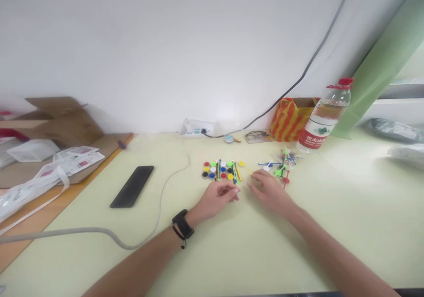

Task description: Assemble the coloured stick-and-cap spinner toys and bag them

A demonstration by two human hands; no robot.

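My left hand [217, 198] rests on the pale green table [232, 248], fingers curled toward the thumb in a loose pinch; what it holds, if anything, is too small to name. It lies just below a grid of small coloured round pieces and thin sticks [222, 170]. My right hand [269, 190] rests palm down with fingers together, its fingertips pinching near a thin yellow stick [247, 170]. Right of that hand lies a loose pile of coloured sticks and connectors [281, 164]. A black watch [183, 224] is on my left wrist.
A black phone [132, 186] lies at left, with a grey cable [99, 232] curving past it. A water bottle [323, 120], striped bag [287, 119], glasses [256, 135] and power strip [195, 131] stand along the wall. Cardboard and plastic packets [49, 164] lie far left.
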